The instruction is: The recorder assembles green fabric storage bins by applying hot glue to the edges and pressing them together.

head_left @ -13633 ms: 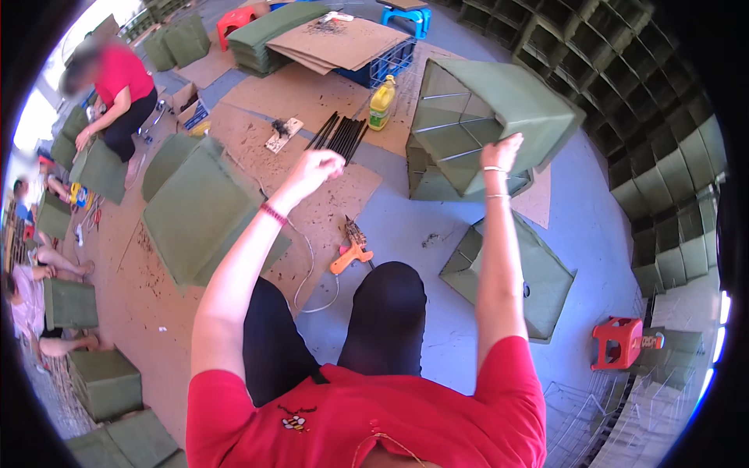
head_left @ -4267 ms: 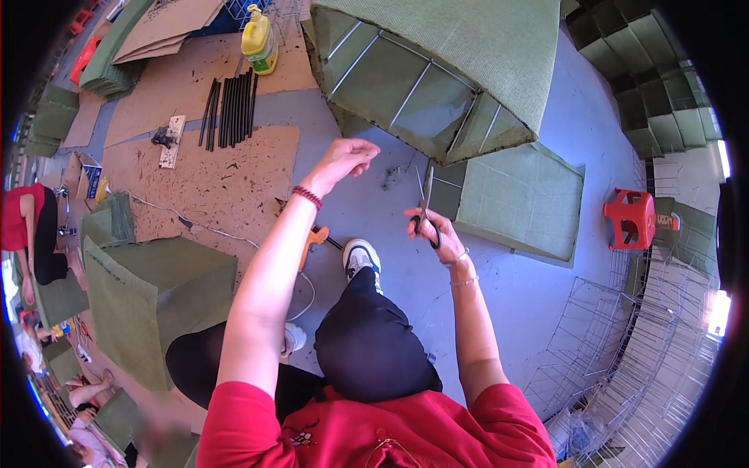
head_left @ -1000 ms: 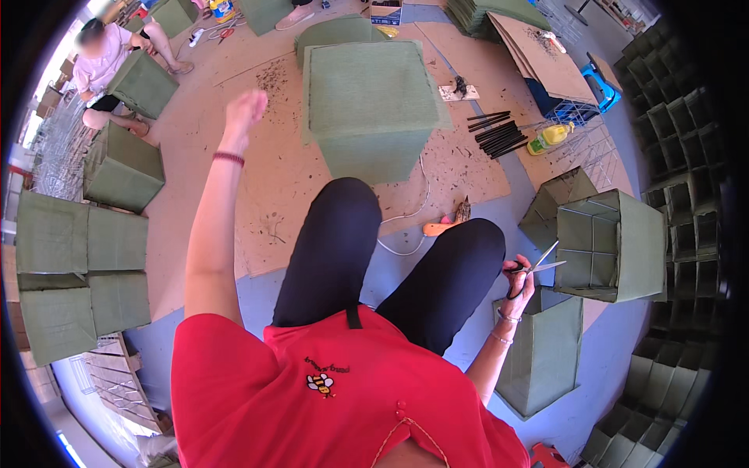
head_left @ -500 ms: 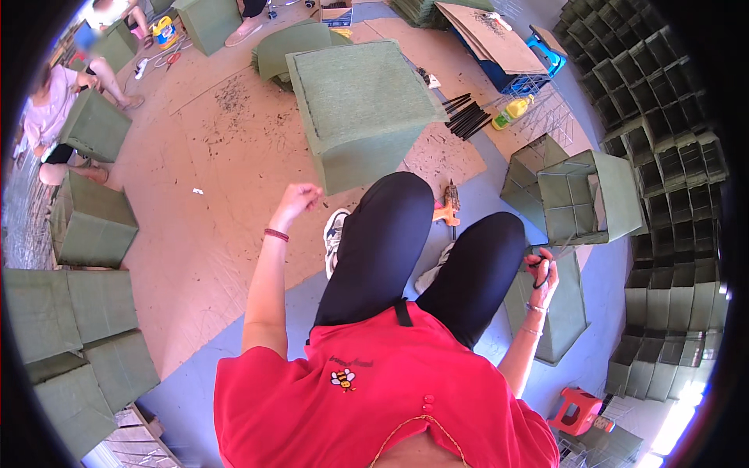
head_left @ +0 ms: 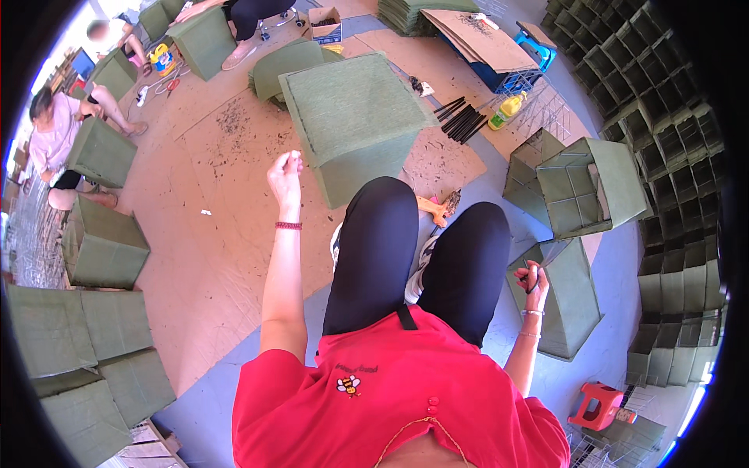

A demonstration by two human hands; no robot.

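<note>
**Left hand [head_left: 285, 173] has moved farther out beside the green box [head_left: 351, 109]; right hand [head_left: 535, 290] keeps the scissors [head_left: 546, 259]**

Half a second ago the left hand was by the box's near left corner; now it is up along the left side, seemingly apart from it. Its fingers are bent in toward the thumb, and whether they pinch anything I cannot tell. Well apart from it, on the right, the other hand is closed around the scissors' handles, with the blades pointing far and right, too blurred to read as spread or together.

The green box sits on the cardboard [head_left: 242, 257], just beyond the knees. An orange glue gun [head_left: 435, 207] lies near its right side. Farther right are the black sticks [head_left: 464, 123] and a yellow bottle [head_left: 507, 111]. Under the right hand's view lies another green cover [head_left: 569, 308], with an open wire-framed cover [head_left: 616, 187] beyond it. Far left, a person in pale pink [head_left: 56, 132] sits by more green boxes.
</note>
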